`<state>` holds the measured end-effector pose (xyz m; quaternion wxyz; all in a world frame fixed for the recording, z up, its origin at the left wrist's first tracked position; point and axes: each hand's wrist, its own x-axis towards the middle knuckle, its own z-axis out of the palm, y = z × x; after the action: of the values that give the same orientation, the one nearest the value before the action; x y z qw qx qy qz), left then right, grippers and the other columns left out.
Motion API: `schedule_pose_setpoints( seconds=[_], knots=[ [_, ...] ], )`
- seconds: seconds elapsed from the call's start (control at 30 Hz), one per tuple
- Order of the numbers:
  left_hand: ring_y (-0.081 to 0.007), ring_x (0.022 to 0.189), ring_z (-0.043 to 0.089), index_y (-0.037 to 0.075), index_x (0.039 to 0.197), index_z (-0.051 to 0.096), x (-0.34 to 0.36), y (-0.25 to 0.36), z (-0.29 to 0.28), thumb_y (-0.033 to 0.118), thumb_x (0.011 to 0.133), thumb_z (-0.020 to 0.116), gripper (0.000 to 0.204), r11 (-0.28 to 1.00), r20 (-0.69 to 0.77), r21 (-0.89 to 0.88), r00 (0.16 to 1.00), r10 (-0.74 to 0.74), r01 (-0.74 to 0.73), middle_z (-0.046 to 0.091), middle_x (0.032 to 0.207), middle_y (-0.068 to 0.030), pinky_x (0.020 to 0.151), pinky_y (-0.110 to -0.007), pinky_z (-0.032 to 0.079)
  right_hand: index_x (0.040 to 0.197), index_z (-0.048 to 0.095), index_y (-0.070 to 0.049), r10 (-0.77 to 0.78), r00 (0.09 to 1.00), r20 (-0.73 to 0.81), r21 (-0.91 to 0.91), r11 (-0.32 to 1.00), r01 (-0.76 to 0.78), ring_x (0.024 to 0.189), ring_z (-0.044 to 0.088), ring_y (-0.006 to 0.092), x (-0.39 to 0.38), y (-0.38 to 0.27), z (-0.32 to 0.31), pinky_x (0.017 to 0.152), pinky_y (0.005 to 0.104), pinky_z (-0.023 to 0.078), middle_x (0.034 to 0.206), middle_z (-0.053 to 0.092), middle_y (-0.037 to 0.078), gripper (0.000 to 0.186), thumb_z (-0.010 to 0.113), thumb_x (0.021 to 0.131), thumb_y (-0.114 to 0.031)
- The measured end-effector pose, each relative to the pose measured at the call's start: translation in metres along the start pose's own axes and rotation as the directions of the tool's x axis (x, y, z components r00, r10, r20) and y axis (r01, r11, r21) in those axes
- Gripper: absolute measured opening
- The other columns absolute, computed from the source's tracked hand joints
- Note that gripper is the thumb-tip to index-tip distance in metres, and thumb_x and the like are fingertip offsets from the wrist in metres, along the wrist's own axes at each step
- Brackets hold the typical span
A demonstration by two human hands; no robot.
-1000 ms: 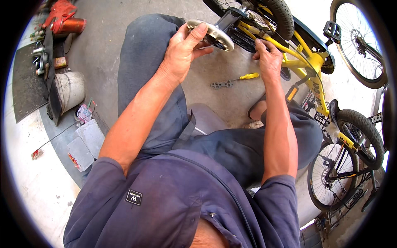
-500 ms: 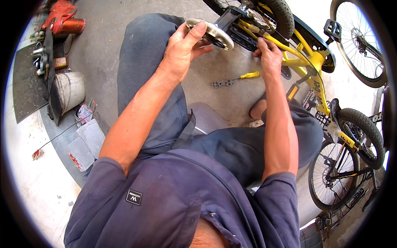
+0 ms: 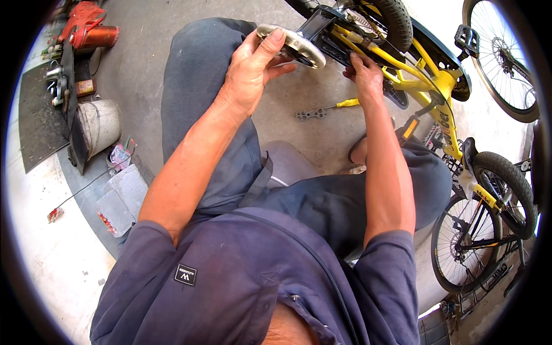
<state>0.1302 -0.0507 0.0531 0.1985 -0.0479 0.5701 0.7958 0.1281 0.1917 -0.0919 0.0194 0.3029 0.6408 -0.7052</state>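
Note:
My left hand (image 3: 246, 77) is closed on the rim of a small training wheel (image 3: 309, 50), thumb on top and fingers underneath. A black bracket (image 3: 317, 24) joins this wheel to a yellow children's bicycle (image 3: 422, 85) that lies tipped over ahead of me. My right hand (image 3: 368, 79) reaches in under the yellow tubes, by the black part beside the rear wheel. Its fingers are bent together, and their tips are hidden there. Below the hands, on the concrete, lie a flat multi-hole spanner (image 3: 311, 115) and a yellow-handled screwdriver (image 3: 347, 103).
More bicycles stand at the right, one showing a large spoked wheel (image 3: 506, 54) and another a black tyre (image 3: 435, 247). To the left are a whitish bucket (image 3: 99, 129), a red cylindrical object (image 3: 102, 37) and a grey box (image 3: 123, 192).
My right hand has shifted slightly left, further under the yellow tubes, and its fingertips are now more hidden. The left hand keeps its hold on the training wheel.

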Motion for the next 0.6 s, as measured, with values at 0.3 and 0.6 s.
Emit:
schedule_pose_setpoints(
  seconds=[0.3,0.6],
  knots=[
    [-0.0225,0.103,0.059,0.006,0.112,0.053,-0.001,0.0,0.0,0.044,0.095,0.06,0.042,1.0,-0.006,-0.004,1.0,0.003,-0.003,0.058,0.11,-0.0082,0.097,-0.043,0.05,0.109,0.066,0.003,0.004,0.999,0.04,-0.151,0.988,0.002,0.064,0.059,0.0133,-0.003,-0.009,0.001,0.059,0.0281,0.054,0.081,0.063,0.006,0.036,0.066,0.092,-0.029],
    [-0.0227,0.101,0.059,0.004,0.111,0.055,0.0,-0.001,0.001,0.045,0.095,0.06,0.044,1.0,-0.012,-0.003,1.0,0.01,-0.01,0.057,0.108,-0.0075,0.095,-0.042,0.052,0.102,0.071,0.0,-0.124,0.992,-0.014,-0.594,0.799,0.091,0.065,0.061,0.0186,-0.023,-0.045,0.006,0.062,0.0326,0.052,0.072,0.063,0.011,0.043,0.063,0.089,-0.04]
  ],
)
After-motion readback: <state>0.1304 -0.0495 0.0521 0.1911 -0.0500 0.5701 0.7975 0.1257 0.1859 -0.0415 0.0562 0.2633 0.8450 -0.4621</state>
